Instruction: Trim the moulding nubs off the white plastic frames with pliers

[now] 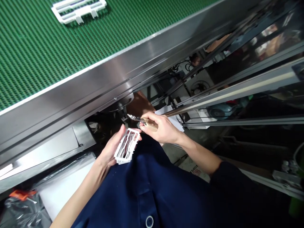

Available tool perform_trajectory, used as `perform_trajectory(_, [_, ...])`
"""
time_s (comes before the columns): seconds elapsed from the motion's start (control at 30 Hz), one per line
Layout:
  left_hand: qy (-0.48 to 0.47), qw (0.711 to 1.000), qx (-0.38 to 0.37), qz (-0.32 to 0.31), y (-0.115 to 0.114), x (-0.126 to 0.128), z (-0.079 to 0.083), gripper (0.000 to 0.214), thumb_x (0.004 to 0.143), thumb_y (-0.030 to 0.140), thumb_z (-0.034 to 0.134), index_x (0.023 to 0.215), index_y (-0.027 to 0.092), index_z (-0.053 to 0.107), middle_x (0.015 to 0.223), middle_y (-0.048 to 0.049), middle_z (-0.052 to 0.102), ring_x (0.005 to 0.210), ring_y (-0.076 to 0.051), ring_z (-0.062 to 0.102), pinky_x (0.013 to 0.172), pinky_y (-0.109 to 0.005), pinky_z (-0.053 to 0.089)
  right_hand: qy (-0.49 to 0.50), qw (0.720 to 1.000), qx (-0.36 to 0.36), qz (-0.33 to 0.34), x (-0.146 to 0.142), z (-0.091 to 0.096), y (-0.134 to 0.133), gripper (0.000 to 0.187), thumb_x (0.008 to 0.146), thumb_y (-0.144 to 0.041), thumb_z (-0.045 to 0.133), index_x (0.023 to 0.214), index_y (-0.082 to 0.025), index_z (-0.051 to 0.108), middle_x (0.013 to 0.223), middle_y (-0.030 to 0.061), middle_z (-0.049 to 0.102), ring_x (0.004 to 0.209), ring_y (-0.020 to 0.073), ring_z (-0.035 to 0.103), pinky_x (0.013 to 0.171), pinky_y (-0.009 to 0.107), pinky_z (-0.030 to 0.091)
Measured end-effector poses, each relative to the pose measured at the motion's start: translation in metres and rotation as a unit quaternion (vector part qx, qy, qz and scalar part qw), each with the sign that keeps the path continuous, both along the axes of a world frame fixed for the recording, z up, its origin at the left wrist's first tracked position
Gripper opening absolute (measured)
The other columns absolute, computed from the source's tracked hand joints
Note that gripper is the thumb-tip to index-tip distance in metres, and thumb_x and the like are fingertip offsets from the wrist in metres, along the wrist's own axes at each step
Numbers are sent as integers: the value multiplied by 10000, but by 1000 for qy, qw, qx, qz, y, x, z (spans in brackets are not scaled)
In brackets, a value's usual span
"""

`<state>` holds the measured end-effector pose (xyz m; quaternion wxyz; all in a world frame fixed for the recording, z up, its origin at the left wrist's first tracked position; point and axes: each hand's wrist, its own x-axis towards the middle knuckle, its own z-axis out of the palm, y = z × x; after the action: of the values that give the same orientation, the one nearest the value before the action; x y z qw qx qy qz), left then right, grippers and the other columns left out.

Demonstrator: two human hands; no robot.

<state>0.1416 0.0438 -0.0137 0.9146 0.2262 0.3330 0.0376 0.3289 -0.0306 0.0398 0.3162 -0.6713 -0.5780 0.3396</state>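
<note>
My left hand [109, 151] grips a small white plastic frame [127, 146] with slats, held just above my dark blue garment. My right hand [159, 126] is closed round a wooden-handled tool [150, 124] whose metal blade [133, 117] points left, its tip just above the frame's upper edge. Both hands sit below the steel side of a conveyor. Another white plastic frame [79, 9] lies on the green belt [47, 47] at the top left.
The conveyor's steel side rail [99, 85] runs diagonally across the view. Clear plastic bags [26, 205] and a white sheet [61, 190] lie at the lower left. Metal rails [237, 91], cables and machine parts fill the right side under the conveyor.
</note>
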Motion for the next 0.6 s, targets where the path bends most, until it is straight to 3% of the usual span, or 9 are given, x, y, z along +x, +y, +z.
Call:
perform_trajectory(0.2, [23, 999, 28, -38, -1, 3, 2, 434, 812, 511, 618, 851, 91, 721, 759, -104, 709, 573, -143, 606, 484, -188, 470, -22, 993, -41, 112, 1, 8, 16, 160, 761, -192, 603, 920, -195, 580, 760, -44, 619, 671, 97, 558, 611, 191, 344])
perform_trajectory(0.4, [32, 998, 16, -54, 2, 1, 4, 415, 801, 485, 646, 843, 80, 728, 746, -101, 707, 540, -131, 586, 454, -182, 437, -42, 986, -61, 148, 4, 9, 24, 247, 689, -165, 648, 929, -209, 607, 788, -32, 641, 707, 124, 577, 619, 206, 333])
perform_trajectory(0.6, [36, 998, 16, -56, 4, 0, 4, 387, 808, 456, 649, 880, 84, 728, 811, -112, 715, 605, -144, 605, 505, -188, 466, -76, 979, -85, 172, 1, 12, 29, 254, 701, -174, 633, 953, -204, 611, 765, -30, 641, 661, 111, 560, 579, 202, 307])
